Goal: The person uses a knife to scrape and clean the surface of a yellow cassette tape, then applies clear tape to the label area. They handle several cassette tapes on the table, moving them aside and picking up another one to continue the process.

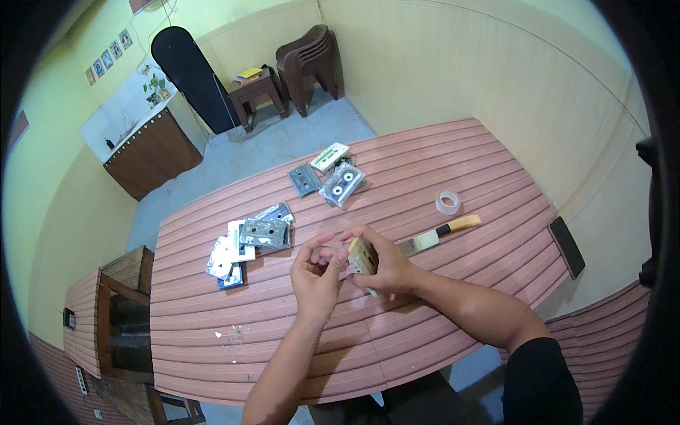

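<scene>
My right hand [392, 263] grips a pale yellowish cassette tape [363, 256] by its edges, tilted on its side above the table. Close by on the left, my left hand [315, 282] has its fingers curled and its thumb bent toward the cassette's edge. Whatever may be pinched in those fingertips is too small to make out. Just right of my right hand lies a knife [425, 241] with a light wooden handle, its blade partly hidden behind the hand. A roll of clear tape [448, 203] rests beyond the knife.
Loose cassettes lie in a left pile [263, 232] and a far pile [343, 183] on the ridged reddish table [397, 159]. White crumbs [232, 338] are scattered at the near left. A dark phone [567, 246] sits by the right edge. Stacked brown chairs [309, 67] stand beyond.
</scene>
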Action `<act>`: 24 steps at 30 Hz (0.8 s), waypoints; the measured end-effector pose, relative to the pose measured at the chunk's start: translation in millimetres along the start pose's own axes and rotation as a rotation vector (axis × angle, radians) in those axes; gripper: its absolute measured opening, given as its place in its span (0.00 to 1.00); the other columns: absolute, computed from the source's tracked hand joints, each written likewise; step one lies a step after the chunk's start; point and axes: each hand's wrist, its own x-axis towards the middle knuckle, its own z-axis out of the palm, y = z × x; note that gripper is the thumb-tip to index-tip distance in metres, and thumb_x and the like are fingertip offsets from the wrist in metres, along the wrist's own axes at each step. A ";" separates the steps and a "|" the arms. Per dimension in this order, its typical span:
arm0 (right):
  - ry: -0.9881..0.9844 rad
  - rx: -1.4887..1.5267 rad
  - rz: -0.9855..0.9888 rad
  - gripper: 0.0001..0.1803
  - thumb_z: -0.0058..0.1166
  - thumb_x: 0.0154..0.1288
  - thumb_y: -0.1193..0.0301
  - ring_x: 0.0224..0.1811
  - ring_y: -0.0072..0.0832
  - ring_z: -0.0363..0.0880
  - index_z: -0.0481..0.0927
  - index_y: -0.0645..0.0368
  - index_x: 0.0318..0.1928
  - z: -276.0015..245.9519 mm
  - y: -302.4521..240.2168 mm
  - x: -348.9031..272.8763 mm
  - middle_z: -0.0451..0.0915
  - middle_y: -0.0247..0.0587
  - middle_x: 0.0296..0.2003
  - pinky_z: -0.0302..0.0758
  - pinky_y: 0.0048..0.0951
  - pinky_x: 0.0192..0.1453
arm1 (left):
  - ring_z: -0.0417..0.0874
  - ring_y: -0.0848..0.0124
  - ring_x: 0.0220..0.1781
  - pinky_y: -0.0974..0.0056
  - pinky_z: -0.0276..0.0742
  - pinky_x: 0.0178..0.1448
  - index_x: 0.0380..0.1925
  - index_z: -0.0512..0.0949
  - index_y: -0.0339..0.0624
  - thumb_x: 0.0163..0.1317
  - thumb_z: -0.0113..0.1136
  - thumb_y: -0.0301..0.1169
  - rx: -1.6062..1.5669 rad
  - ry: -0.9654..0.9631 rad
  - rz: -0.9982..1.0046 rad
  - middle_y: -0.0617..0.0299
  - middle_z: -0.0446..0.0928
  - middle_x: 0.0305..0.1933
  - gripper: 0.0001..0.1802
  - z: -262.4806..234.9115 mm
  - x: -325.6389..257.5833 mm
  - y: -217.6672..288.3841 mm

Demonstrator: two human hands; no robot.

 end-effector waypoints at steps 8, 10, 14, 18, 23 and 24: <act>-0.157 0.456 0.147 0.31 0.53 0.92 0.54 0.63 0.28 0.83 0.72 0.61 0.81 3.0 -2.5 1.3 0.83 0.45 0.61 0.80 0.35 0.72 | 0.78 0.79 0.34 0.69 0.74 0.38 0.45 0.82 0.38 0.93 0.59 0.48 0.208 -0.241 -0.045 0.67 0.81 0.35 0.23 -5.9 -5.4 -4.8; -0.167 0.250 0.063 0.34 0.44 0.96 0.47 0.65 0.31 0.83 0.74 0.63 0.80 5.7 -2.5 1.6 0.85 0.46 0.62 0.79 0.36 0.73 | 0.75 0.81 0.30 0.69 0.70 0.34 0.42 0.82 0.40 0.92 0.61 0.47 0.372 -0.279 0.007 0.69 0.80 0.31 0.22 -9.0 -4.5 -1.2; -0.169 0.151 0.087 0.32 0.42 0.98 0.48 0.65 0.34 0.86 0.78 0.64 0.76 3.1 -3.6 1.7 0.88 0.48 0.61 0.79 0.38 0.73 | 0.73 0.80 0.28 0.67 0.67 0.33 0.36 0.85 0.39 0.89 0.67 0.45 0.427 -0.279 0.057 0.69 0.78 0.25 0.23 -9.8 -6.3 9.1; -0.139 0.143 0.071 0.28 0.43 0.98 0.50 0.58 0.32 0.87 0.80 0.62 0.70 1.3 -3.3 1.9 0.88 0.48 0.53 0.81 0.37 0.68 | 0.73 0.79 0.28 0.66 0.68 0.34 0.31 0.86 0.37 0.86 0.72 0.42 0.350 -0.248 -0.013 0.67 0.79 0.23 0.23 -6.6 -9.8 12.1; -0.061 0.055 -0.005 0.25 0.45 0.98 0.50 0.46 0.28 0.81 0.80 0.61 0.54 3.8 -2.0 4.8 0.82 0.41 0.40 0.80 0.36 0.56 | 0.73 0.78 0.26 0.62 0.65 0.31 0.28 0.85 0.37 0.83 0.75 0.38 0.348 -0.183 0.060 0.65 0.76 0.21 0.22 -0.7 -13.0 9.7; -0.041 0.054 0.013 0.25 0.45 0.98 0.50 0.44 0.27 0.79 0.79 0.61 0.52 4.4 -2.4 5.3 0.80 0.39 0.38 0.79 0.35 0.54 | 0.73 0.76 0.24 0.61 0.64 0.30 0.28 0.85 0.37 0.83 0.75 0.36 0.391 -0.161 0.078 0.63 0.75 0.21 0.22 2.1 -14.3 9.2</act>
